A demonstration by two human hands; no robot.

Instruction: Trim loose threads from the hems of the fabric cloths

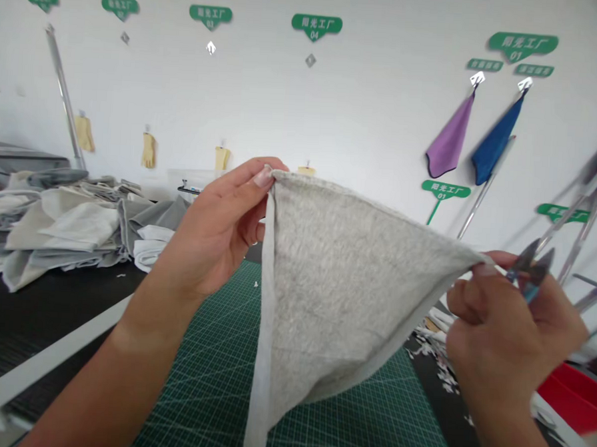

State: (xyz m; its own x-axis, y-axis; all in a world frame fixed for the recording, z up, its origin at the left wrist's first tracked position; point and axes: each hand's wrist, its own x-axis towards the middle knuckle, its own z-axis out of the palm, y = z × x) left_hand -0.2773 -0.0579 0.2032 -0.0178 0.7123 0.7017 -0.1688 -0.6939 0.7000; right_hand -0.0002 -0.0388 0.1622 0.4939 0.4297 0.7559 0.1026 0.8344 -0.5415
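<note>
A light grey cloth [345, 279] with pale bound edges hangs stretched between my two hands, above a green cutting mat [211, 366]. My left hand [229, 213] pinches its upper left corner between thumb and fingers. At the other upper corner, my right hand [503, 327] grips the cloth between thumb and forefinger. Small thread snips [531, 269] with blue handles are also tucked in my right hand, their blades pointing up and away from the cloth. The lower part of the cloth droops over the mat.
A heap of grey and white cloths [78, 218] lies on the dark table at the left. White scraps [436, 357] are scattered right of the mat, near a red bin [579, 398]. On the wall hang a purple cloth [450, 138], a blue cloth [497, 144] and yellow gloves [149, 150].
</note>
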